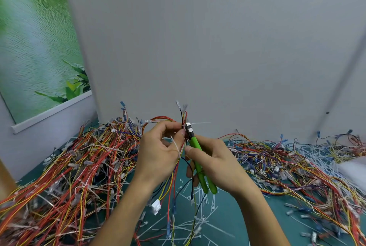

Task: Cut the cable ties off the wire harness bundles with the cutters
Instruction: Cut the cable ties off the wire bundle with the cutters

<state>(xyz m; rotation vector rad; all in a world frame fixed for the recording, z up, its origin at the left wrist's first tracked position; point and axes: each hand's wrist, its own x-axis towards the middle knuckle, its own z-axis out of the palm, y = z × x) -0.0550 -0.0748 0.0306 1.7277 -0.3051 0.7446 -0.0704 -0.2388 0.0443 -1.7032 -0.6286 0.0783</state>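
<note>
Cutters, gripped in the right hand, had their tip at the tie on the bundle that the left hand pinched upright above the table, and would best nip only plastic, sparing wires.

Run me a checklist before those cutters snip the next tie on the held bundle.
1. Left hand grip on the wire bundle: ok, fingers pinch it.
2. Right hand grip on the cutters: ok, curled round the green handles.
3. Cutter head at the cable tie: ok, beside the tie whose tail sticks out right.
4. Blades clear of wires: cannot tell, too small.
5. Left thumb clear of the blades: cannot tell, it lies right beside the head.
</note>
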